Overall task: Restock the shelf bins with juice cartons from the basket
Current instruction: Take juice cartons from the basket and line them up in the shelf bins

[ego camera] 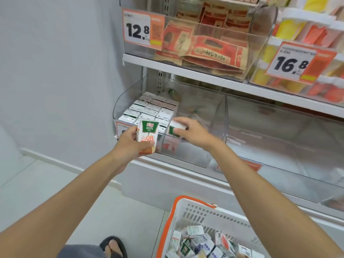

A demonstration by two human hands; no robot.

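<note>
A shop corner with a pale tiled floor (pixel 46 183) and a plain grey wall (pixel 55 71) sits to the left of a white shelf unit. Closest to the camera, at the bottom, stands a white basket (pixel 202 211) with an orange rim, and loose juice cartons (pixel 197 241) lie jumbled inside it. A foot in a dark sandal (pixel 113 246) shows just left of the basket. Two bare arms reach up from there toward the low shelf. The left hand (pixel 128 142) is closed around an upright carton (pixel 147 135), white with a green badge that says 100%, held just in front of the clear bin (pixel 122 101). The right hand (pixel 193 133) grips a second carton (pixel 176 128) by its end, right at the bin's front edge. Inside the bin, packed cartons (pixel 150 108) stand in neat rows on the left side. Next to it is another clear bin (pixel 279 138). On the shelf above lie brown and red packets (pixel 210 51) behind a price tag (pixel 141 28) reading 12.8. Farther right, yellow and orange packs (pixel 290 28) sit behind a tag (pixel 296 62) reading 16.8.
</note>
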